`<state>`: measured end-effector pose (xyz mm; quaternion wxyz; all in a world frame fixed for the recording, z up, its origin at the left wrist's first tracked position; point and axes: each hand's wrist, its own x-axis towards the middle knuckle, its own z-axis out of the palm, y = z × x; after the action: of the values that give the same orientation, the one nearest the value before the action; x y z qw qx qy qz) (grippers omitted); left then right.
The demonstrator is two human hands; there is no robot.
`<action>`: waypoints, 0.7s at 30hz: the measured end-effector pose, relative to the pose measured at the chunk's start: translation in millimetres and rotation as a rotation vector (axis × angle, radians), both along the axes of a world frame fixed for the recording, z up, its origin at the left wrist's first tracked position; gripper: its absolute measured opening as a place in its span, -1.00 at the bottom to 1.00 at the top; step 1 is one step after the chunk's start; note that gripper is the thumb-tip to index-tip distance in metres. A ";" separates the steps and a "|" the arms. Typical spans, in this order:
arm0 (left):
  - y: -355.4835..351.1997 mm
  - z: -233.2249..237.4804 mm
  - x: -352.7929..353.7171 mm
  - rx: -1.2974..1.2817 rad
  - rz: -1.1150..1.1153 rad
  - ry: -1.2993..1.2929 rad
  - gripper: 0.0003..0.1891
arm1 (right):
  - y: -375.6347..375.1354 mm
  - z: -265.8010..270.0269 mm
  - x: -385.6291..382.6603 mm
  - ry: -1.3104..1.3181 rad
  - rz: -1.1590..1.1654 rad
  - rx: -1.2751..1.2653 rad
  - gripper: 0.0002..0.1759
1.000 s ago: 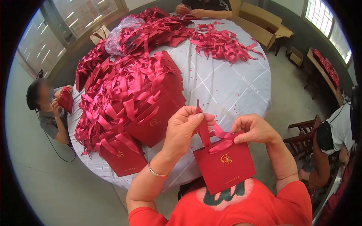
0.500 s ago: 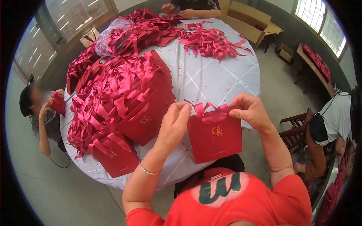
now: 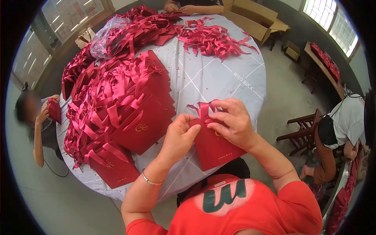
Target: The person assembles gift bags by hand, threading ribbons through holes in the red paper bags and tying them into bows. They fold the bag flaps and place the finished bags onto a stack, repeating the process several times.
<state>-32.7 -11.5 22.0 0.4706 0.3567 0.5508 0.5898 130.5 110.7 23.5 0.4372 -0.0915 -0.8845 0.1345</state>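
Note:
A dark red paper gift bag [image 3: 215, 152] with a gold logo and small gold lettering hangs in front of me at the table's near edge. My left hand [image 3: 178, 135] pinches its upper left corner between thumb and fingers. At the top edge, my right hand [image 3: 233, 123] has thumb and fingers closed on the bag's red ribbon [image 3: 204, 110], partly covering the logo. Left of my hands lies a big heap of similar red bags [image 3: 133, 102] with ribbon handles. One more bag [image 3: 111, 168] lies at the heap's near end.
Loose red ribbons [image 3: 215, 39] and clear plastic [image 3: 105, 39] lie across the round, white-clothed table [image 3: 203, 78]. One person sits at the left holding a red item [image 3: 54, 109]; another works at the far side. Cardboard boxes [image 3: 250, 17], a wooden chair [image 3: 299, 129] and a bending person are to the right.
My right hand has moved left from the bag's upper right corner to its ribbon near the middle. The bag has tilted, and my left hand has shifted slightly down along its corner.

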 end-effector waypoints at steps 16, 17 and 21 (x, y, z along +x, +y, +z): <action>0.2 5.0 2.7 0.016 0.056 0.079 -0.83 | 6.4 16.9 8.1 0.123 0.157 -0.576 -0.88; -0.3 3.0 1.8 0.014 0.064 0.089 -0.83 | 15.8 17.3 14.9 0.097 0.090 -0.527 -0.92; -1.4 0.3 -0.5 0.018 0.018 0.116 -0.79 | 42.9 24.4 30.0 -0.052 0.045 -0.564 -0.95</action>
<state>-33.2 -12.9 22.3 0.4292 0.3895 0.5752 0.5772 160.6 153.5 47.9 0.3684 -0.1931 -0.8250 0.3825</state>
